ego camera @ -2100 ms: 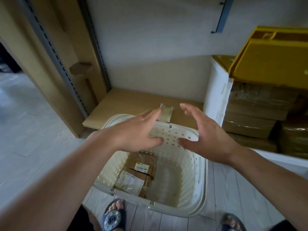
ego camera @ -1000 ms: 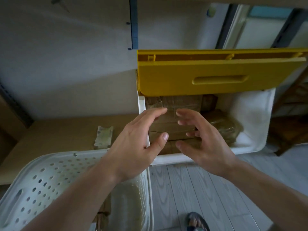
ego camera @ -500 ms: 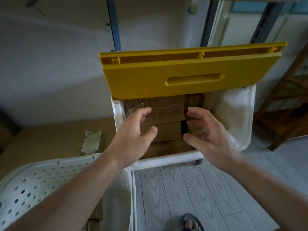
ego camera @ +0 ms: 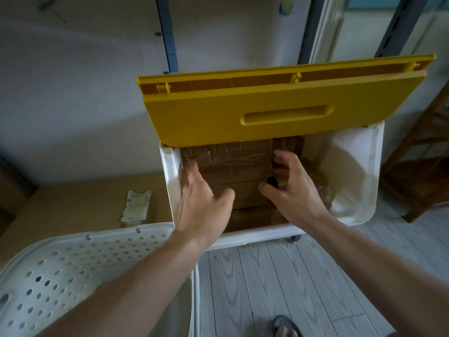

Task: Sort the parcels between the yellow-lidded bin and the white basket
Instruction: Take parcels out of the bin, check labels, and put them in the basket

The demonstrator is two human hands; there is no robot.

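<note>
Both hands reach into the white bin (ego camera: 364, 190), whose yellow lid (ego camera: 279, 110) stands tilted open above the stacked brown parcels (ego camera: 238, 164). The left hand (ego camera: 204, 203) lies at the left end of the top parcel, fingers spread and blurred; whether they grip it cannot be told. The right hand (ego camera: 294, 190) is at the parcel's right end, fingers curled over its edge, thumb stretched along the front. The white basket (ego camera: 73, 268) stands just left of the bin, beside a small packet (ego camera: 136, 207) on a cardboard sheet (ego camera: 73, 203).
</note>
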